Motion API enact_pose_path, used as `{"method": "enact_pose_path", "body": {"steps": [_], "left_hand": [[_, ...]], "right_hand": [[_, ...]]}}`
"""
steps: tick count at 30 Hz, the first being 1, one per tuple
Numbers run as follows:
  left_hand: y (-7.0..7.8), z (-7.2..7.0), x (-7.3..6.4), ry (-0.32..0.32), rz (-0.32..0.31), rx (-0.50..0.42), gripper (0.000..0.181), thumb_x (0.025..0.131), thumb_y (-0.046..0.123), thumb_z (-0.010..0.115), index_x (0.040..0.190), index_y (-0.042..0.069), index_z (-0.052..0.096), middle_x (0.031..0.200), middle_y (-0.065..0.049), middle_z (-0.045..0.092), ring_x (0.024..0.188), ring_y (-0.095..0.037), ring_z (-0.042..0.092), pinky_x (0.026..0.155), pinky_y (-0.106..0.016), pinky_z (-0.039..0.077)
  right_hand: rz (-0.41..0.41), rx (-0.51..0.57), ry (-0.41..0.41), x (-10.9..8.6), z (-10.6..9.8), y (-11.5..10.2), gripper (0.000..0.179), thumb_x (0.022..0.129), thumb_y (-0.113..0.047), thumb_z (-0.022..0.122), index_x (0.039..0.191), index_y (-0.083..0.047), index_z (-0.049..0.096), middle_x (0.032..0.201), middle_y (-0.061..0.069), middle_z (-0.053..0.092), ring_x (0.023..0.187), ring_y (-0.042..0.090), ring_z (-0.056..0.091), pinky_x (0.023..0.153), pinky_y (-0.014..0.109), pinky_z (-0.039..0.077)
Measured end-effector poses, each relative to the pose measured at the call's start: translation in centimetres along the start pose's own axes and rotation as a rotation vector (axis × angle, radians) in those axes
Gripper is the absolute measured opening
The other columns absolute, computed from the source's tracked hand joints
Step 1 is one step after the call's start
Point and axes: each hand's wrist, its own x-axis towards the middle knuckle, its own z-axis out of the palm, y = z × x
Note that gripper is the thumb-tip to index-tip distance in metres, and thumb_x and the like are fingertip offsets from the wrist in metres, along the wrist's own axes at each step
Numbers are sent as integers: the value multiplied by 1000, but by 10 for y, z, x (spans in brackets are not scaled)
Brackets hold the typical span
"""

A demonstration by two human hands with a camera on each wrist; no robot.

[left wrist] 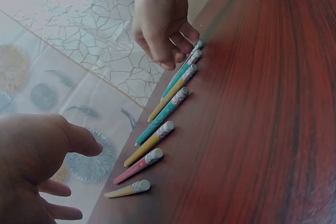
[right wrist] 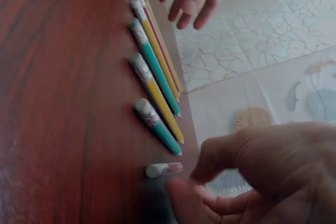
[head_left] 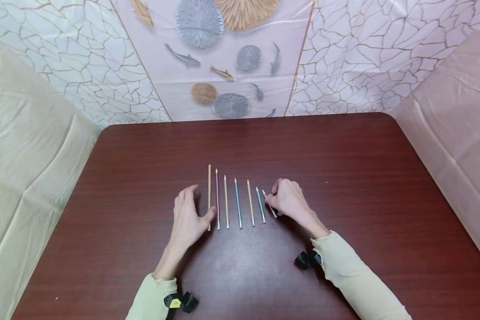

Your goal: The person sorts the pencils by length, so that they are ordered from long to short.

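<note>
Several eraser-topped pencils lie side by side in a row, long on the left and shorter toward the right. My left hand (head_left: 188, 220) is spread open at the left end, its thumb overlapping the long yellow pencil (head_left: 210, 186) in the head view. Beside that pencil lies a red pencil (head_left: 218, 195). At the right end my right hand (head_left: 290, 198), fingers curled, pinches the shortest pencil (right wrist: 164, 169), which slants away from the others; its far part is hidden by the fingers in the right wrist view. The short green pencil (head_left: 260, 204) is just left of it.
The pencils lie on a dark reddish-brown table (head_left: 356, 178). Between the ends of the row are a yellow pencil (head_left: 226, 202), a green pencil (head_left: 238, 202) and another yellow pencil (head_left: 250, 202). A patterned curtain (head_left: 232, 58) hangs behind the far edge.
</note>
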Motion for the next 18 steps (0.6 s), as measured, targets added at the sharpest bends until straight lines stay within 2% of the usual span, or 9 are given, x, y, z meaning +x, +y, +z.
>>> {"method": "enact_pose_path", "body": {"steps": [3,8,18], "left_hand": [[0,0,0,4,-3,0,68,77,15,79,134,-7,47,132,-27,50,119,-45,44,99,-59,34],[0,0,0,6,2,-4,68,77,15,79,134,-7,48,132,-27,50,119,-46,44,99,-59,34],[1,-1,0,0,1,-13,69,77,16,79,134,-7,48,131,-27,50,120,-46,44,101,-59,32]], "right_hand": [[-1,-12,4,-1,1,1,15,79,-17,70,83,-5,61,43,-5,54,37,10,56,66,41,53],[-21,-36,3,-1,1,2,8,77,-13,70,78,-7,65,42,-7,53,36,8,55,66,41,53],[-27,-4,0,-2,1,2,6,78,-11,69,74,-8,65,47,-7,58,36,8,56,66,38,54]]}}
